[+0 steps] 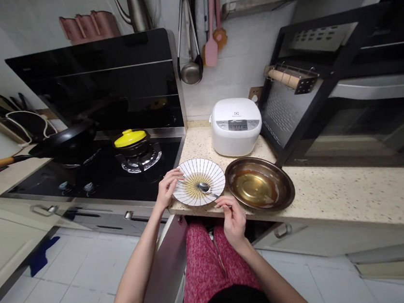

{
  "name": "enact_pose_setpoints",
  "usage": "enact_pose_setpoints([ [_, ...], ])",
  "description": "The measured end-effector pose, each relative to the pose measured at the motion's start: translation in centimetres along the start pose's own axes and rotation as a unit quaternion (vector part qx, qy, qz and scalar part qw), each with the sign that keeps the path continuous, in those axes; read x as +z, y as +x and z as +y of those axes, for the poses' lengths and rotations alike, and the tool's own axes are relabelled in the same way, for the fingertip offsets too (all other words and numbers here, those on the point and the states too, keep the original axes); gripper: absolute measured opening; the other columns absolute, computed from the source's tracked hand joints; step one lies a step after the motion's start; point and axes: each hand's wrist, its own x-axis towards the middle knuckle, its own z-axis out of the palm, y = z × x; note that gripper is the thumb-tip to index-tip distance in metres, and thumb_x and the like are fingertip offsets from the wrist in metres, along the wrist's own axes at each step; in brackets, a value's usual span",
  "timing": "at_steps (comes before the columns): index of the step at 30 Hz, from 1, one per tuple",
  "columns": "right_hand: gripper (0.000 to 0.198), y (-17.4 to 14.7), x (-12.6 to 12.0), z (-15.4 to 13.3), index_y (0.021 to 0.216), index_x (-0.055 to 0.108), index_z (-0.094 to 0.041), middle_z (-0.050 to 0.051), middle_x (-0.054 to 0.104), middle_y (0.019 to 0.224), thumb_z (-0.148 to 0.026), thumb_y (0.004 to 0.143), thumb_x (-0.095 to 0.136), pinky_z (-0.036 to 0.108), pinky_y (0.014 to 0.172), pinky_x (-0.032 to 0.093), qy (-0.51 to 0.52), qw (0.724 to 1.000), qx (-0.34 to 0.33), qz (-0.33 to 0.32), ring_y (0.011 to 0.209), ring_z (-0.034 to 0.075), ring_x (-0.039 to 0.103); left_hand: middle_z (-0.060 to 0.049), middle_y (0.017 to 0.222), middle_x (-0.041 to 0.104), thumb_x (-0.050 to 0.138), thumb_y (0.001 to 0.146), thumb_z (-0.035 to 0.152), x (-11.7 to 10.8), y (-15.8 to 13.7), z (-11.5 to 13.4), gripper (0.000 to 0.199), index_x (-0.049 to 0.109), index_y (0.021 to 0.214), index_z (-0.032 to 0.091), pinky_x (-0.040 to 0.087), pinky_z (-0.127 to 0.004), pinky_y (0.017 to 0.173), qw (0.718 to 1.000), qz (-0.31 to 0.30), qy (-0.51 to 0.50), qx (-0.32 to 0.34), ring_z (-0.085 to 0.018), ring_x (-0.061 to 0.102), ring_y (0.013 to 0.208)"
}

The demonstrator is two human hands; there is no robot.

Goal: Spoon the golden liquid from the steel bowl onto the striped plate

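A white plate (212, 171) with dark radiating lines sits at the counter's front edge, a shallow yellowish liquid in its middle. My left hand (169, 188) grips its left rim, fingers over the edge and the thumb partly hidden. Between the fingers of my right hand (234, 219) is the handle of a metal spoon (205, 187). The spoon's bowl rests in the plate, near the centre. Just right of the plate stands a brown-rimmed metal basin (286, 185) with a gold-coloured bottom and whitish residue on its inner wall.
Behind the plate stands a white rice cooker (236, 130). A small pot with a yellow lid (130, 138) and a black wok (65, 140) are on the stove at left. Utensils such as a ladle (190, 72) hang above. A cabinet door (166, 257) stands open below the counter.
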Motion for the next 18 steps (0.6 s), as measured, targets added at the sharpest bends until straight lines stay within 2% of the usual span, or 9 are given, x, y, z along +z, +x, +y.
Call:
enact_pose_setpoints([
  [18, 0.022, -0.2, 0.73, 0.88, 0.093, 0.064, -0.023, 0.002, 0.069, 0.088, -0.017, 0.105, 0.046, 0.029, 0.074, 0.055, 0.013, 0.999, 0.041, -0.014, 0.079, 0.016, 0.067, -0.013, 0.111, 0.078, 0.052, 0.104, 0.039, -0.11, 0.04, -0.04, 0.036, 0.082, 0.099, 0.019, 0.046, -0.056, 0.112, 1.0, -0.007, 0.005, 0.01, -0.033, 0.063, 0.127],
])
